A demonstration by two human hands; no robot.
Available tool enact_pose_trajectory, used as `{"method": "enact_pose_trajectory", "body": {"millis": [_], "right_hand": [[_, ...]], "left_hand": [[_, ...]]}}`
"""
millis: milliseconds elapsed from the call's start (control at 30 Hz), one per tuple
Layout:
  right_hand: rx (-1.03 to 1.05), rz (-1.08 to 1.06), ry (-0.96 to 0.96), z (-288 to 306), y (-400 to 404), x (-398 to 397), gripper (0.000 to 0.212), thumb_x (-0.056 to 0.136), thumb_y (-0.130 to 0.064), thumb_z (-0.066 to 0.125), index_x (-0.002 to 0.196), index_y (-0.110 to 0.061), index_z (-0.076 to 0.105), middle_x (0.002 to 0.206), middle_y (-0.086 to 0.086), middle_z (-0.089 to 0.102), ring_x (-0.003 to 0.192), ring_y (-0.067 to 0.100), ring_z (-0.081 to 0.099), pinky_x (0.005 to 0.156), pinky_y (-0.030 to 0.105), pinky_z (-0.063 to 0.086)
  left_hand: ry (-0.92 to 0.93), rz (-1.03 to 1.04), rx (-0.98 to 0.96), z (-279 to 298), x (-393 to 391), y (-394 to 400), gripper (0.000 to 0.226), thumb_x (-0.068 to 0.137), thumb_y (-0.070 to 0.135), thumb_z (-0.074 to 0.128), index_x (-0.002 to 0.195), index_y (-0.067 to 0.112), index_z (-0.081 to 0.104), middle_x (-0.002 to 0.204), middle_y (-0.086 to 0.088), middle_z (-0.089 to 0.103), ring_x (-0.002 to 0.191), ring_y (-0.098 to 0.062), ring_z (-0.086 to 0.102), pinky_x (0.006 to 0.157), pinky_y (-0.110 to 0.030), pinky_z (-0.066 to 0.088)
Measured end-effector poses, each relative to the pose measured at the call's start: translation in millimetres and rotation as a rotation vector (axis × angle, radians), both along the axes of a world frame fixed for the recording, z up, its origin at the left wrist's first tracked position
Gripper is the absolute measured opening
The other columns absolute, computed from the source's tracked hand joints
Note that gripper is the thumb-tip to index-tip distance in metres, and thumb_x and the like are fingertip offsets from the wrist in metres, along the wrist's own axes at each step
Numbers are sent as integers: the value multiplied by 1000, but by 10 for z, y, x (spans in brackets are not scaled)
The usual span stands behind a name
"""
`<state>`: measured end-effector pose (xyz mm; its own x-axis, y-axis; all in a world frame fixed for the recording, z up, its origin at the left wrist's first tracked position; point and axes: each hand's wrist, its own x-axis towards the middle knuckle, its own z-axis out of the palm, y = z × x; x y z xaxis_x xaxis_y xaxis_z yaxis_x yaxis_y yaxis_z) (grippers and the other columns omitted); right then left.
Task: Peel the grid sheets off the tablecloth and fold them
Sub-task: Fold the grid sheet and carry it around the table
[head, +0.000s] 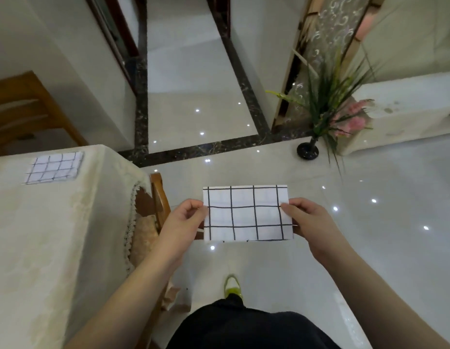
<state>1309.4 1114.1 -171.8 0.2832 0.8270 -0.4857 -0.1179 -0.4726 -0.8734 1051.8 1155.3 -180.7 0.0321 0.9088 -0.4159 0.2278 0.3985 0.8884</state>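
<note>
White paper ruled with a black grid is held out over the glossy floor tiles point(370, 248), clear of the table: this grid sheet point(247, 214) is a flat rectangle with its long edges running side to side. The left hand point(186, 222) pinches its left short edge, thumb on top and fingers curled behind; the right hand point(309, 220) pinches the right short edge in the same way. Both hands have hold of the one sheet and nothing else. Whether the sheet is already folded double cannot be told.

Two grid sheets are in view. The second grid sheet point(53, 167) lies flat on the cream tablecloth point(42, 235), near the table's far edge and close to its far right corner, well apart from the hands.

One table shows, at the left, with the cloth's lace hem hanging over its right edge. Two wooden chairs are visible: one chair point(157, 197) just beside the table's right edge, between the table and the left forearm, and another chair point(24, 109) beyond the far edge. One dark vase of green leaves and pink flowers point(327, 117) stands on the floor at the far right, well apart from the held sheet. Open floor lies ahead and to the right of the hands. One yellow-green shoe point(232, 285) shows below the sheet.
</note>
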Motion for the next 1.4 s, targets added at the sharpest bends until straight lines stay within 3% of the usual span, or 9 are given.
{"method": "enact_pose_trajectory", "body": {"millis": [133,233,533,833,1033,1100,1233,1400], "right_hand": [[29,19,1,55,594,51,8,92,-15,63,91,-9,68,82,4,73,76,20,68,75,36,56],[34,35,7,86,944,136,8,92,-14,63,90,-8,68,83,5,74,77,20,68,78,37,57],[35,186,42,-20,2212,621,9,91,-13,64,89,-7,69,89,13,74,78,22,68,75,37,56],[23,359,52,37,3468,1011,11,90,-15,66,93,-5,69,91,15,73,77,20,67,71,32,53],[30,427,104,60,4089,657,7,90,-12,66,93,-7,68,76,1,69,62,7,62,54,17,49],[26,480,105,50,4291,458,7,89,-12,66,93,-7,68,77,2,70,65,9,64,57,19,50],[11,592,69,28,4731,-42,9,88,-14,68,95,-9,71,90,9,74,77,17,68,68,29,52],[22,700,28,38,5234,-710,8,88,-14,68,96,-11,71,88,9,74,77,19,69,68,31,52]], "left_hand": [[35,16,46,80,31,544,8,94,31,61,95,29,69,94,-5,71,92,-31,67,79,-55,58],[42,49,76,121,72,859,8,94,27,61,98,26,69,91,-1,70,92,-23,66,85,-42,57],[77,120,44,-23,460,1697,11,94,32,62,101,27,69,96,-1,74,94,-23,69,88,-47,57],[-28,320,1,170,945,2470,13,95,17,60,102,8,67,95,-14,74,86,-30,71,75,-38,60],[-46,506,-9,148,734,2781,11,93,28,64,95,20,70,100,-18,71,101,-41,65,92,-56,53],[-70,560,-15,124,577,2885,11,95,23,61,95,15,68,100,-20,71,95,-40,66,89,-50,55],[-132,658,3,77,192,3096,11,97,15,57,97,7,65,90,-16,73,76,-24,68,65,-29,56],[-127,720,12,-2,-328,3384,14,98,19,56,99,9,65,89,-13,74,76,-24,69,69,-32,55]]}}
